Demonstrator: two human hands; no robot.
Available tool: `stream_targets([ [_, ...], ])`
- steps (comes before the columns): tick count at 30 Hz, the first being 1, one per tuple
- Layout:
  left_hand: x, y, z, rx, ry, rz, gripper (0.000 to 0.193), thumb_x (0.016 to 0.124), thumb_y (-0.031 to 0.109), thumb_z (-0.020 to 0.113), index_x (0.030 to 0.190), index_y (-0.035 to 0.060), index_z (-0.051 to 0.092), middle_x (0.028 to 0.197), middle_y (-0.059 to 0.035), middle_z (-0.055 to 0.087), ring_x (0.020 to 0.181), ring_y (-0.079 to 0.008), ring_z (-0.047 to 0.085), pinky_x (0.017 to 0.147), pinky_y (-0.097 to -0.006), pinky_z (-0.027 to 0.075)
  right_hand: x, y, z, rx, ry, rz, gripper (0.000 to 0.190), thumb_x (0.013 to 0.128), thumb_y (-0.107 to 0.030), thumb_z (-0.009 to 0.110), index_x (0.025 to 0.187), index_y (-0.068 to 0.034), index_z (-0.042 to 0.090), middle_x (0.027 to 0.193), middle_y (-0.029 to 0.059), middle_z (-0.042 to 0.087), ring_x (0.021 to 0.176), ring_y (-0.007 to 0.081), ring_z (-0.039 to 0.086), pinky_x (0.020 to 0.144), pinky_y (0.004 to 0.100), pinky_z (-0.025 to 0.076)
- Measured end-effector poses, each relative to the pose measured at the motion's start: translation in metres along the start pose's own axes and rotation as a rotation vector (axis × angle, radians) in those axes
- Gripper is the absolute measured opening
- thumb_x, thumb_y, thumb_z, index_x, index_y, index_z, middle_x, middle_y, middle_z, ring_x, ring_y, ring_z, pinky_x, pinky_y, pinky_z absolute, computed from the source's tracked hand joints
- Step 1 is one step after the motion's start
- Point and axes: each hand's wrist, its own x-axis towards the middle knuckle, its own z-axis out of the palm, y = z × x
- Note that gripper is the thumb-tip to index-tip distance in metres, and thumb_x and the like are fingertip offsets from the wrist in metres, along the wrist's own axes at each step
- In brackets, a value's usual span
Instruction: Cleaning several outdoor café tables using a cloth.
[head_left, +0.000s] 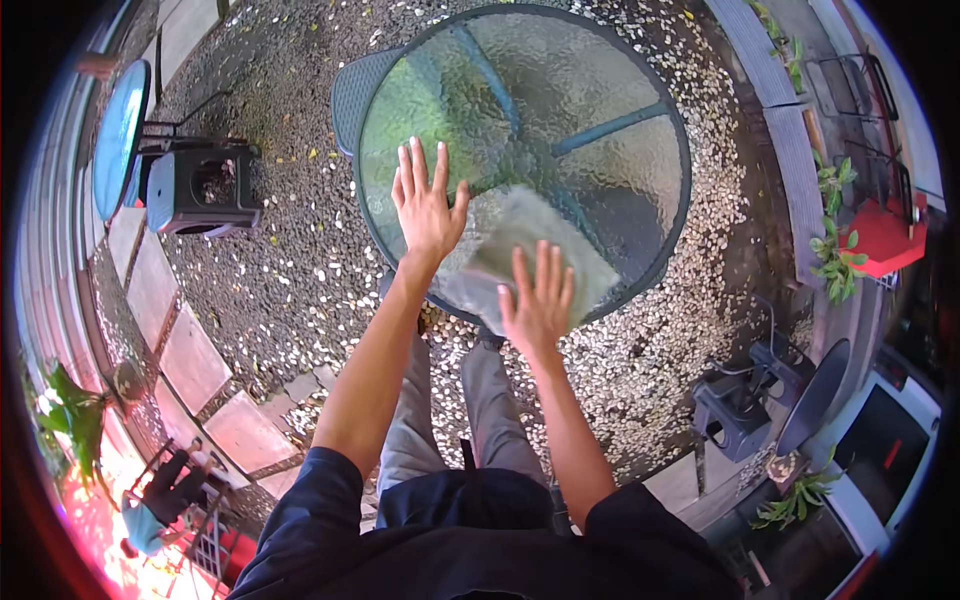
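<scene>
Before me stands a round patio table (600, 67) with a pebbled glass top, a dark rim and blue-grey legs showing through. My left hand (427, 202) is palm down over the left part of the glass, fingers spread and holding nothing. A pale grey cloth (529, 225), slightly blurred, lies spread over the near part of the tabletop, one corner reaching the rim. Over its near half is my right hand (538, 304), palm down with fingers straight and apart, not closed around the cloth. Whether the right palm presses on it I cannot tell.
A plastic chair (349, 97) sits against the table's far left side. Pebbles and gravel (285, 187) cover the ground. A second round table (124, 139) and a stool (202, 187) stand left; more furniture (739, 412) and a white vehicle (881, 442) are right. A seated person (154, 510) is lower left.
</scene>
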Motion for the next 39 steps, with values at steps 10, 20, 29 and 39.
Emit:
stream_targets([
  [10, 0.006, 0.014, -0.002, 0.126, -0.047, -0.017, 0.075, 0.1, 0.037, 0.057, 0.167, 0.0105, 0.036, 0.175, -0.0274, 0.021, 0.163, -0.0462, 0.019, 0.128, -0.0561, 0.02, 0.129, 0.099, -0.029, -0.111, 0.237, 0.22, 0.065, 0.113, -0.051, 0.035, 0.172, -0.023, 0.029, 0.179, 0.0162, 0.018, 0.165, 0.0362, 0.015, 0.133, 0.0573, 0.009],
  [20, 0.015, 0.012, -0.01, 0.118, -0.145, -0.077, 0.078, 0.098, 0.036, 0.059, 0.168, 0.0104, 0.036, 0.175, -0.0282, 0.021, 0.163, -0.0474, 0.018, 0.127, -0.0565, 0.022, 0.286, 0.12, -0.045, -0.165, 0.371, 0.158, 0.067, 0.112, -0.052, 0.039, 0.172, -0.024, 0.029, 0.177, 0.0169, 0.024, 0.164, 0.0365, 0.019, 0.131, 0.0573, 0.014],
  [29, 0.02, 0.013, -0.012, 0.108, -0.214, -0.1, 0.077, 0.098, 0.037, 0.056, 0.167, 0.0082, 0.037, 0.175, -0.0305, 0.02, 0.162, -0.0494, 0.017, 0.127, -0.0581, 0.02, 0.38, 0.113, -0.052, -0.15, 0.393, 0.181, 0.068, 0.112, -0.056, 0.035, 0.172, -0.026, 0.027, 0.178, 0.0169, 0.021, 0.165, 0.0354, 0.016, 0.131, 0.0568, 0.012],
  [39, 0.02, 0.011, -0.012, 0.135, -0.209, -0.092, 0.078, 0.098, 0.038, 0.055, 0.167, 0.0082, 0.036, 0.175, -0.0299, 0.019, 0.163, -0.0489, 0.016, 0.126, -0.0584, 0.021, 0.416, 0.104, -0.049, -0.127, 0.395, 0.176, 0.07, 0.111, -0.059, 0.03, 0.172, -0.026, 0.026, 0.179, 0.0174, 0.018, 0.166, 0.035, 0.012, 0.132, 0.0562, 0.009],
])
